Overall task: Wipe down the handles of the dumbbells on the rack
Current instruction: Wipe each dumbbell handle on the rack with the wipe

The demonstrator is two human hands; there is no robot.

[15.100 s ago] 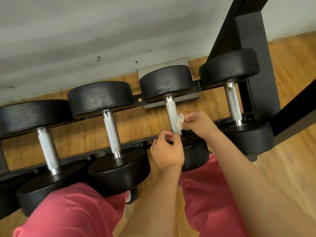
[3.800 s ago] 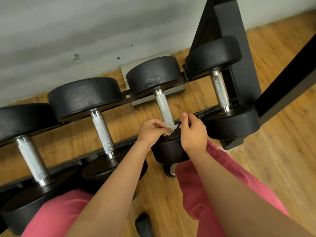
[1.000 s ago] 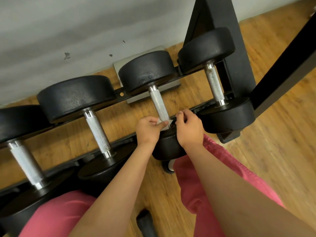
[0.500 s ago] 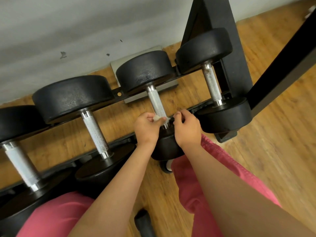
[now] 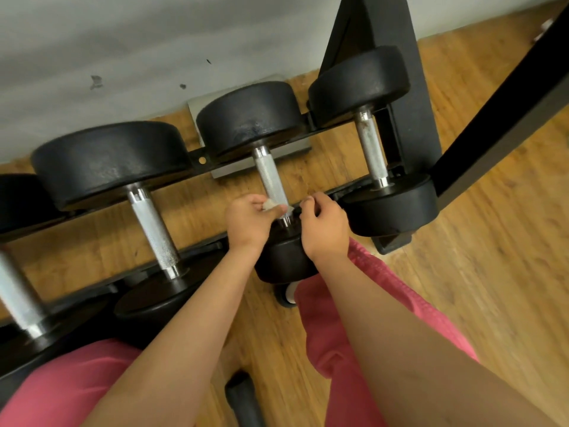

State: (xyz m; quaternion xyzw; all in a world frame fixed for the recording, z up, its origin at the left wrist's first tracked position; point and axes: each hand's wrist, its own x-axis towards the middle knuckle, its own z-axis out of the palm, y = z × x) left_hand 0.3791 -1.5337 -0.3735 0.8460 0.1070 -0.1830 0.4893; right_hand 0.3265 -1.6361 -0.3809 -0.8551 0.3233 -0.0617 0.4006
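The left grip [image 5: 246, 223] is clenched on a small white wipe [image 5: 270, 205], with the thumb and curled fingers pinching a bunched end just left of the handle [image 5: 271, 177]. The right grip [image 5: 323, 229] is curled too. Its thumb and forefinger tips are pinched together just right of the same handle, where a pale sliver shows, apparently the wipe's other end, though it is too small to be sure. A thin strip of the wipe runs between the two hands across the near end of the handle, close to where the handle meets the near head.

This dumbbell [image 5: 283, 260] is the third in the row. It lies across the two rails of the rack [image 5: 409, 87], with its far head toward the wall [image 5: 123, 41]. Both wrists rest over its near head.

A second dumbbell [image 5: 371, 149] lies just to the right, against the rack's black upright. A larger dumbbell [image 5: 152, 226] lies to the left, and another [image 5: 15, 291] sits at the left edge of the frame.

A small caster [image 5: 288, 298] shows under the near rail, on the wooden floor [image 5: 462, 272]. Pink shorts [image 5: 369, 288] fill the bottom of the view.
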